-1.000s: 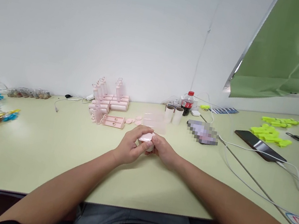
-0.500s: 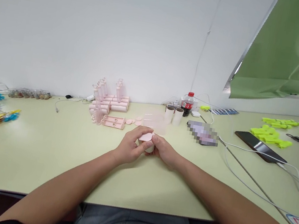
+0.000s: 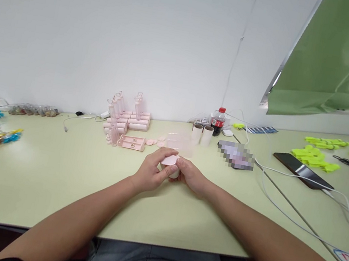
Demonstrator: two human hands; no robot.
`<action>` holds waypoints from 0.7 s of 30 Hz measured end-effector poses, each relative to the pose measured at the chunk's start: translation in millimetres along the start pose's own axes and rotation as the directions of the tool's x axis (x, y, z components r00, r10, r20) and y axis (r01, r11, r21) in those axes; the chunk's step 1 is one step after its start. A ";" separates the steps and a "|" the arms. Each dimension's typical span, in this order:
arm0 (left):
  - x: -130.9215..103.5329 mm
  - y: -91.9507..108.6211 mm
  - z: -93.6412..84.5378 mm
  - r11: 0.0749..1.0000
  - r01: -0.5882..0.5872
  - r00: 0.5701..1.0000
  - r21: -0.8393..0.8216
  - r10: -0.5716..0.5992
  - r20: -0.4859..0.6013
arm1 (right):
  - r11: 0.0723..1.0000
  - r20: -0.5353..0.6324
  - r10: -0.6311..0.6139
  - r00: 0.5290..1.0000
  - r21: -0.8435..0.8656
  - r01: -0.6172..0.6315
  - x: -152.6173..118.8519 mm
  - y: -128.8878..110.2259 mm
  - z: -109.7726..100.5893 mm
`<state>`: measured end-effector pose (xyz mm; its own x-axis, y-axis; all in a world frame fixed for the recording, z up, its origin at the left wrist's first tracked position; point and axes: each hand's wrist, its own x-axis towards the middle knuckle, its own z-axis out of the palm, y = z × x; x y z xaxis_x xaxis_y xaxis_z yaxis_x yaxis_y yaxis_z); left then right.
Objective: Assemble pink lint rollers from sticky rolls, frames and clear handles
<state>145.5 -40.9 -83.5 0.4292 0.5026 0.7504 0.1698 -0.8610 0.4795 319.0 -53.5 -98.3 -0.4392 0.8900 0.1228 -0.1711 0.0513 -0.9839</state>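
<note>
Bright, even light; daylight glares beneath the green blind [image 3: 342, 61]; shadows on the table [image 3: 49, 189] are soft.

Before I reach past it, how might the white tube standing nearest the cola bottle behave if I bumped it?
The white tube would probably tip fairly easily, as it stands on end, taller than wide. Once down, it might roll, since its side looks round. It is likely light for its size: it looks hollow, with a brown, cardboard-like inside.
</note>
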 end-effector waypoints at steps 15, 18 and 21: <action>-0.7 -1.3 -1.1 0.996 0.025 1.000 -0.082 -0.024 0.010 | 1.000 0.031 -0.021 0.999 -0.018 0.022 -0.1 -2.2 2.4; -1.4 -1.7 -1.1 0.992 0.057 0.998 -0.113 -0.055 0.019 | 0.999 0.043 -0.026 0.999 -0.035 0.027 -0.4 -2.5 2.5; -1.6 -0.8 -1.2 0.983 0.091 0.996 -0.157 -0.088 0.027 | 0.998 0.038 -0.026 0.999 -0.060 0.028 -0.2 -1.0 0.7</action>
<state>143.6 -40.9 -84.5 0.4367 0.5738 0.6929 0.0671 -0.7888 0.6109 318.6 -54.1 -97.2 -0.4678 0.8705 0.1528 -0.1304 0.1030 -0.9861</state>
